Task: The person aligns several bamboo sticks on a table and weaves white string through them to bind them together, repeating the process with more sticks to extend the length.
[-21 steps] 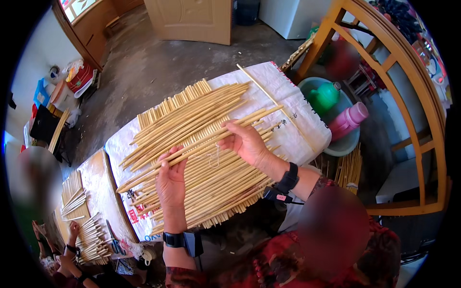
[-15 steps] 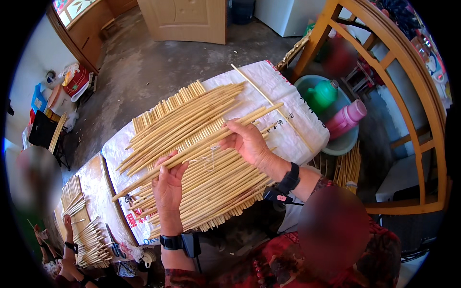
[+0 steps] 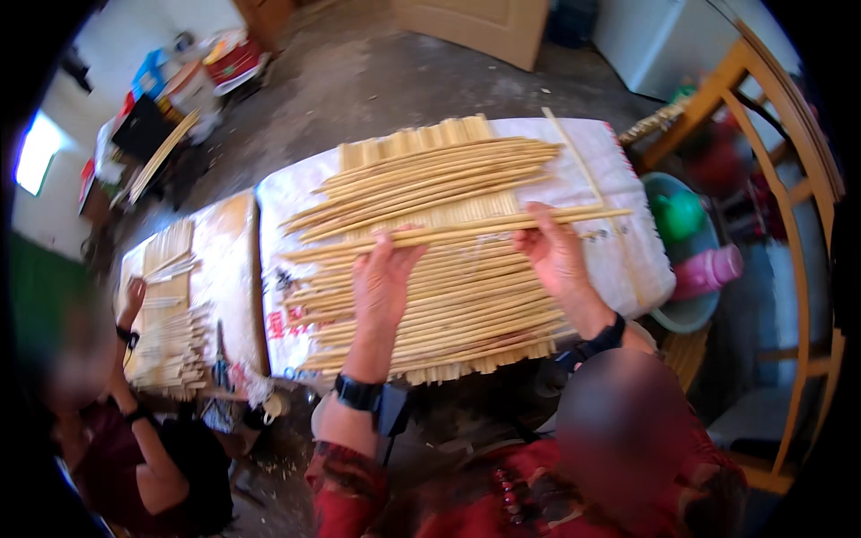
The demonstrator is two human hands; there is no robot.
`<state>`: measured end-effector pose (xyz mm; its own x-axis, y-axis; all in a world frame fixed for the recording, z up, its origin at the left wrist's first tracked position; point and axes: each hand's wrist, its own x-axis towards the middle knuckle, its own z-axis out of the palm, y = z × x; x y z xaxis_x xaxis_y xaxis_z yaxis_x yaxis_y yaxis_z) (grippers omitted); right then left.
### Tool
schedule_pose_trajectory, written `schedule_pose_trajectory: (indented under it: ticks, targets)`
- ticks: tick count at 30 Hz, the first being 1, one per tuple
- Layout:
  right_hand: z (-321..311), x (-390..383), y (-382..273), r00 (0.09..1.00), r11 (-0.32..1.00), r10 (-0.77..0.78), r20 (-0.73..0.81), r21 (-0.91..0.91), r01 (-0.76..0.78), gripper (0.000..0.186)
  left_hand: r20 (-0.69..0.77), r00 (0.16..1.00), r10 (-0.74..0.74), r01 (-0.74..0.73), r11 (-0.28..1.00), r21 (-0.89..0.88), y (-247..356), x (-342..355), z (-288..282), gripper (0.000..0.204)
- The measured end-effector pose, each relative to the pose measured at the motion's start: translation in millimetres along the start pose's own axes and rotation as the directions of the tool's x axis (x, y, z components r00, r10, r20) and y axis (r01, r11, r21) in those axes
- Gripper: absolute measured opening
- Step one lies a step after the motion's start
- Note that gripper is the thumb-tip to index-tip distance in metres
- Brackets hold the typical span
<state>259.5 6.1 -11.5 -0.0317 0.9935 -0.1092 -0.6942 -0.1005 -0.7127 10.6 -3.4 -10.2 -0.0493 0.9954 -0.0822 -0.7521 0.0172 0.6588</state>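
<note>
My left hand (image 3: 381, 282) grips the left part of a few long, pale wooden sticks (image 3: 457, 228), and my right hand (image 3: 554, 255) pinches them farther right. They lie across my view above a white sheet-covered table (image 3: 632, 242). Beyond my hands lies a loose row of sticks (image 3: 430, 175) over a slatted layer of short pieces (image 3: 404, 136). Many parallel sticks (image 3: 462, 309) lie nearer me, partly under my forearms. A single thin stick (image 3: 574, 152) lies along the table's right side.
Another person (image 3: 152, 466) works at an adjoining table (image 3: 222, 269) with sticks and scissors (image 3: 221, 359) at left. At right are a basin (image 3: 708, 305) holding green (image 3: 682, 215) and pink (image 3: 704, 273) containers, and a wooden frame (image 3: 794, 394). A door (image 3: 471, 22) stands behind.
The view has swung, so the table sits farther right and more level. The held sticks now lie nearer horizontal, still between both hands. More of the other person shows at left.
</note>
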Motion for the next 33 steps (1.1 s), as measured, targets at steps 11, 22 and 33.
schedule_pose_trajectory:
  ticks: [11,22,33]
  targets:
    - [8.3,-6.3,-8.6,0.996,0.997,0.069,-0.052,-0.036,-0.071,0.018,0.109,0.993,-0.052,0.064,0.992,-0.106,15.9,-11.4,4.0,0.021]
    - [-2.4,-6.0,-18.6,0.998,0.998,0.049,-0.031,-0.043,-0.05,0.017,0.025,0.997,0.075,-0.075,0.997,-0.004,40.0,-0.5,-14.3,0.026]
    - [-7.1,-6.3,-13.7,0.999,0.999,0.022,-0.049,-0.025,-0.024,0.017,0.023,0.998,-0.051,0.05,0.997,0.053,38.5,-6.2,-6.0,0.02]
